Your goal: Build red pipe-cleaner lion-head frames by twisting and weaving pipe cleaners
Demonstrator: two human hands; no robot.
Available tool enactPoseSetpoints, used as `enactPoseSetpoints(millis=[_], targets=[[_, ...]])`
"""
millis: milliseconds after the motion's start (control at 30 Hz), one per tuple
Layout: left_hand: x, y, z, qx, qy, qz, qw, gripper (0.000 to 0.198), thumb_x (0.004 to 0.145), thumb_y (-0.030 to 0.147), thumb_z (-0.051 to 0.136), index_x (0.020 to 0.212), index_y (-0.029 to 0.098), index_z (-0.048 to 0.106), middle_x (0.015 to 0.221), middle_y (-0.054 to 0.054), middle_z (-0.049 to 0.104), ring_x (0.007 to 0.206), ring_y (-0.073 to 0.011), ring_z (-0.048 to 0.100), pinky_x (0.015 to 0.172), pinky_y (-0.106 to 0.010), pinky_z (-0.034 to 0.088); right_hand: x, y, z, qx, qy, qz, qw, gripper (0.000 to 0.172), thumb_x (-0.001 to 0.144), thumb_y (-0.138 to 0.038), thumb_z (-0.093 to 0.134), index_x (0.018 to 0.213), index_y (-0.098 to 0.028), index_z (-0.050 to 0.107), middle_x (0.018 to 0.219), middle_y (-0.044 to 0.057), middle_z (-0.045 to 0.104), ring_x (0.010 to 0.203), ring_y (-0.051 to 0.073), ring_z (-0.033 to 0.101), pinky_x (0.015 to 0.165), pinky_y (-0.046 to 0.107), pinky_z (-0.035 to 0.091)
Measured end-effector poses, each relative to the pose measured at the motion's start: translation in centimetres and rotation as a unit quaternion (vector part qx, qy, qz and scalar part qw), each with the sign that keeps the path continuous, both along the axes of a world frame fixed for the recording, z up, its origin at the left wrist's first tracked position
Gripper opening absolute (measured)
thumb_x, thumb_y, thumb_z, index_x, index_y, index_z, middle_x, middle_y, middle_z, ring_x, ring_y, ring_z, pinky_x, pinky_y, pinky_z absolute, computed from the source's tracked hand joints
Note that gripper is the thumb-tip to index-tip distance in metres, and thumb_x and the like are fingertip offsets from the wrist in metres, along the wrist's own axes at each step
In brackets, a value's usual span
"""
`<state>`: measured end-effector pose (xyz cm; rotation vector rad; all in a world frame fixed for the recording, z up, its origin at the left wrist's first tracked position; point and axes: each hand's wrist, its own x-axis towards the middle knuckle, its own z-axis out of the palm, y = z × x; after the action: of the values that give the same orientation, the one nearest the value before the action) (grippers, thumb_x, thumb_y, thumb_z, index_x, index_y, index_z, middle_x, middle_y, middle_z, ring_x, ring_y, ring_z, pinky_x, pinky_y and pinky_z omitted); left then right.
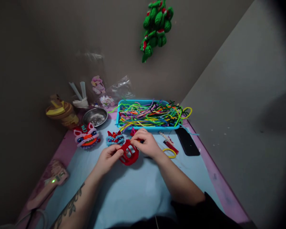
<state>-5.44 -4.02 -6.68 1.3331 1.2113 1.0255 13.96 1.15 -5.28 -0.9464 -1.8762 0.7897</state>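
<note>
A round red frame (pixel 131 159) with open gaps between its bars is held up between my two hands, over the blue sheet. My left hand (pixel 112 156) pinches its upper left edge between thumb and fingers. On its upper right edge, my right hand (pixel 144 143) closes thumb and fingertips. Just behind my hands sits a small light-blue and red lion head (pixel 114 139). Another small piece, pink and partly hidden (pixel 132 132), shows behind my right hand. To the left stands a bigger pink and red lion head (pixel 87 136).
A blue tray (pixel 150 128) of colourful fuzzy stems lies at the back. On the right are a black phone (pixel 188 141), yellow-handled scissors (pixel 169 153) and a red item (pixel 171 147). Leftward are a metal bowl (pixel 95 117), a lidded cup (pixel 63 113) and a pink glue gun (pixel 50 184).
</note>
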Motion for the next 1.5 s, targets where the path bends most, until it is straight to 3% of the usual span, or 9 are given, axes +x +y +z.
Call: enactPoseSetpoints(millis=[133,267,500,667,833,967,1100,1333,1500], targets=[[0.0,0.1,-0.4,0.056,0.049,0.019,0.997,0.027,0.074,0.043,0.066,0.075,0.017,0.071,0.072,-0.005,0.072,0.066,-0.0178,0.062,0.065,-0.028,0.050,-0.2,0.0,0.2,-0.142,0.043,-0.012,0.989,0.006,0.074,-0.022,0.063,0.070,-0.019,0.065,0.069,0.000,0.062,0.067,0.014,0.055,0.065,0.027,0.044],[0.0,0.2,-0.8,0.082,0.064,0.009,0.995,0.026,0.077,0.042,0.064,0.076,0.017,0.072,0.075,-0.006,0.072,0.069,-0.0185,0.064,0.069,-0.028,0.050,-0.3,0.0,0.1,-0.260,0.109,0.036,0.959,0.012,0.073,-0.028,0.065,0.070,-0.017,0.060,0.060,-0.004,0.057,0.055,0.010,0.050,0.055,0.022,0.040],[-0.4,0.3,-0.5,0.097,0.031,-0.045,0.994,0.025,0.079,0.040,0.063,0.075,0.017,0.070,0.079,-0.007,0.072,0.073,-0.0192,0.064,0.072,-0.029,0.049,-0.3,0.1,-0.2,-0.349,0.196,0.077,0.913,0.023,0.065,-0.034,0.073,0.068,-0.017,0.058,0.055,-0.005,0.057,0.048,0.008,0.049,0.049,0.021,0.037],[-0.3,0.5,-0.7,0.084,0.058,-0.016,0.995,0.023,0.080,0.038,0.062,0.083,0.017,0.067,0.080,-0.006,0.070,0.075,-0.0189,0.063,0.072,-0.029,0.049,-0.9,-0.1,-0.1,-0.362,0.240,0.028,0.900,0.021,0.061,-0.027,0.072,0.071,-0.019,0.056,0.055,-0.007,0.057,0.044,0.007,0.047,0.047,0.020,0.035],[-0.1,0.6,-1.8,0.125,0.057,0.052,0.989,0.029,0.075,0.031,0.067,0.100,0.017,0.062,0.099,-0.009,0.068,0.092,-0.0214,0.063,0.084,-0.032,0.048,-1.5,-0.3,-0.5,-0.347,0.243,0.001,0.906,0.020,0.060,-0.024,0.070,0.072,-0.019,0.055,0.056,-0.007,0.056,0.046,0.007,0.047,0.049,0.020,0.035],[0.2,0.3,-1.5,0.133,0.120,0.082,0.980,0.021,0.075,0.030,0.066,0.093,0.018,0.063,0.091,-0.006,0.068,0.086,-0.0197,0.062,0.082,-0.031,0.047,-1.7,-0.3,-1.0,-0.345,0.234,-0.003,0.909,0.019,0.061,-0.024,0.068,0.071,-0.020,0.053,0.053,-0.009,0.052,0.044,0.007,0.044,0.046,0.020,0.032],[0.4,0.1,-1.0,0.110,0.145,0.077,0.980,0.015,0.076,0.031,0.064,0.084,0.018,0.065,0.080,-0.003,0.068,0.077,-0.0177,0.062,0.076,-0.029,0.047,-1.7,-0.3,-1.0,-0.328,0.212,-0.005,0.921,0.018,0.062,-0.024,0.066,0.070,-0.020,0.052,0.054,-0.008,0.052,0.047,0.008,0.045,0.048,0.020,0.033],[0.2,0.4,-1.3,0.011,0.057,0.058,0.997,0.022,0.071,0.036,0.069,0.081,0.016,0.066,0.071,-0.002,0.066,0.066,-0.0155,0.059,0.063,-0.025,0.045,-1.6,-0.3,-0.8,-0.325,0.187,-0.005,0.927,0.017,0.061,-0.023,0.065,0.069,-0.019,0.051,0.051,-0.010,0.046,0.044,0.006,0.039,0.046,0.019,0.029],[0.0,0.8,-1.1,-0.039,0.029,0.023,0.999,0.029,0.071,0.041,0.068,0.084,0.014,0.067,0.069,-0.003,0.067,0.063,-0.0150,0.057,0.061,-0.025,0.043,-1.3,-0.2,-0.8,-0.332,0.164,0.013,0.929,0.016,0.062,-0.022,0.064,0.071,-0.019,0.052,0.054,-0.009,0.050,0.047,0.007,0.043,0.048,0.020,0.033]])
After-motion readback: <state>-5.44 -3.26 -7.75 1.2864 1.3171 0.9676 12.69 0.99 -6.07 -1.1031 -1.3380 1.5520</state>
